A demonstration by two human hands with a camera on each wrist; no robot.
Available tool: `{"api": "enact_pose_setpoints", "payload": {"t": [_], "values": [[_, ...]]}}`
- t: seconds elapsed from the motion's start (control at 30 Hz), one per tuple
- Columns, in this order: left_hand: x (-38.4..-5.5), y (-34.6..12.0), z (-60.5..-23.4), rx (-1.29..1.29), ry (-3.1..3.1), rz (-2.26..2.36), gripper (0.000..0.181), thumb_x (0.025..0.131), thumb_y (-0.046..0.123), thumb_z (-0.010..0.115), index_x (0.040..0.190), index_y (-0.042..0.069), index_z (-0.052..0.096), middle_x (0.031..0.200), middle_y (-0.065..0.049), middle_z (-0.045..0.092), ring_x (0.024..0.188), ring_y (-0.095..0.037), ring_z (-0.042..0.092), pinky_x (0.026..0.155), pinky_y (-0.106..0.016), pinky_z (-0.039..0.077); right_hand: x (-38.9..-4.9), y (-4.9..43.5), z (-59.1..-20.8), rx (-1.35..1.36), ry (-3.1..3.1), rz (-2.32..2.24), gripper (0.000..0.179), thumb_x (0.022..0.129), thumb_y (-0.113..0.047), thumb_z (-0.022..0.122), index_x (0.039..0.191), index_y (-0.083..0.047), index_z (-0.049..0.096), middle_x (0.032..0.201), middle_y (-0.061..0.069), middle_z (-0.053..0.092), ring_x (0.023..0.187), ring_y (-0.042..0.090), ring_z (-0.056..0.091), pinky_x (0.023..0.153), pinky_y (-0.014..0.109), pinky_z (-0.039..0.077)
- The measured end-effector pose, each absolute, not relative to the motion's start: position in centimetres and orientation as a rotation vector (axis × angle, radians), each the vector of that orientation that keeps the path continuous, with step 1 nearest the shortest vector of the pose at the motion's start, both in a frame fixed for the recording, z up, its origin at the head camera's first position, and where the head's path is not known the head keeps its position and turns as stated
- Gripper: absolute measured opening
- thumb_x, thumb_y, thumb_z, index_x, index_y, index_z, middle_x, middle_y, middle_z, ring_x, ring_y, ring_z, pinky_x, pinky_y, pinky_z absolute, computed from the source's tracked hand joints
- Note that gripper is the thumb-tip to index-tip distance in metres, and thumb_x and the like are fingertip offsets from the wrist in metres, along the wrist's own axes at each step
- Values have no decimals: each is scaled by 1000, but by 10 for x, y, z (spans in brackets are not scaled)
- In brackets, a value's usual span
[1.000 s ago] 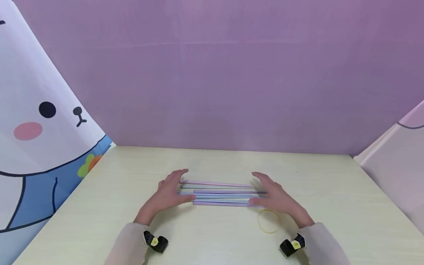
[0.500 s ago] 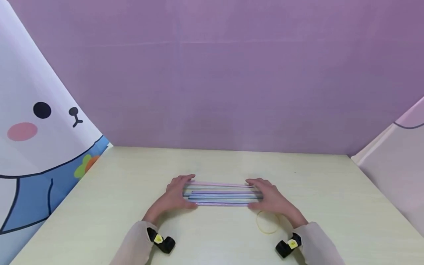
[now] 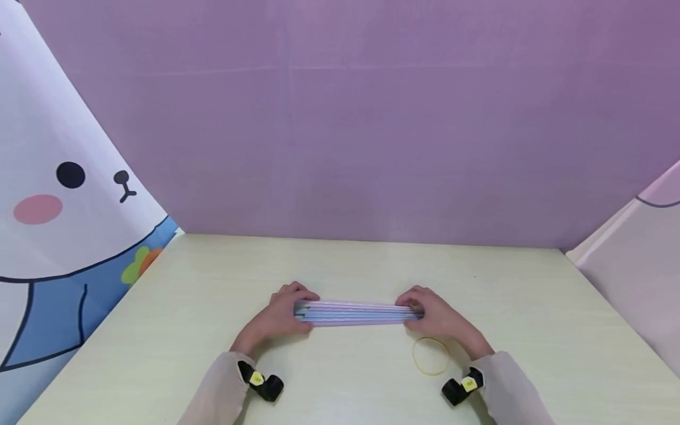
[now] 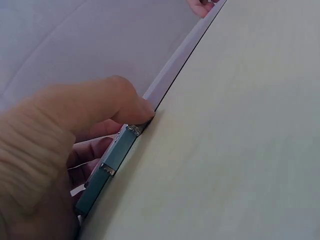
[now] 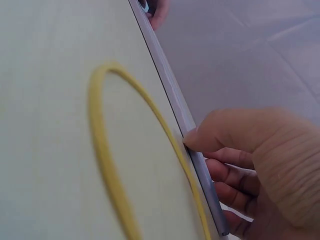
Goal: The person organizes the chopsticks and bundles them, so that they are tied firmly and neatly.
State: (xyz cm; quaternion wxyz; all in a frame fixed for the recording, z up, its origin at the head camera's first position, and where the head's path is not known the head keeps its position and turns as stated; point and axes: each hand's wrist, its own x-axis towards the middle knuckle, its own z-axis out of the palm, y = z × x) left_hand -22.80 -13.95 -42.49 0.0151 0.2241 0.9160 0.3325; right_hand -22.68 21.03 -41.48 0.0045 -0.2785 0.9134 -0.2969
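The sticks (image 3: 357,314) are bunched mid-table (image 3: 345,378), pinched in your curled left hand (image 3: 278,311) at nine o'clock and curled right hand (image 3: 438,313) at three. Gathering looks nearly done, uneven ends left to align; the yellow band (image 5: 101,150) lies loose at four.

Head cam: bright, even, diffuse light, seemingly from above. Table (image 3: 340,378) pale & well lit to its back edge & back corners; purple backdrop (image 3: 340,147) lighter up top, dims a bit twd that edge. Soft shadows under left hand (image 3: 278,313) & right hand (image 3: 438,316), spilling inward btwn the forearms. Thin sticks (image 3: 356,314) blend together slightly, fine detail lost. Wrist cams: dimmer, cooler, hazy, low contrast. Left: soft shadow on table alongside sticks. Right: yellow band (image 5: 101,150) v. close to lens, OOF.
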Motion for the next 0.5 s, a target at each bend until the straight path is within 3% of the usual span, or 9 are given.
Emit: {"api": "enact_pose_setpoints", "payload": {"t": [0.27, 0.5], "values": [[-228, -133, -422, 739, 2845, 944, 57, 58, 11, 69, 114, 13, 60, 111, 1, 51, 102, -18, 42, 86, -37, 31, -231, 206, -413, -797, 2786, -945, 29, 70, 0, 67, 94, -14, 56, 92, -3, 54, 83, 14, 47, 73, 23, 42], [-227, -127, -414, 777, 2874, 829, 59, 57, 11, 68, 115, 10, 56, 111, -2, 50, 102, -19, 41, 83, -36, 30, -229, 204, -412, -842, 2776, -951, 34, 71, 2, 64, 101, -12, 56, 92, -1, 57, 80, 13, 50, 70, 23, 43]]}}
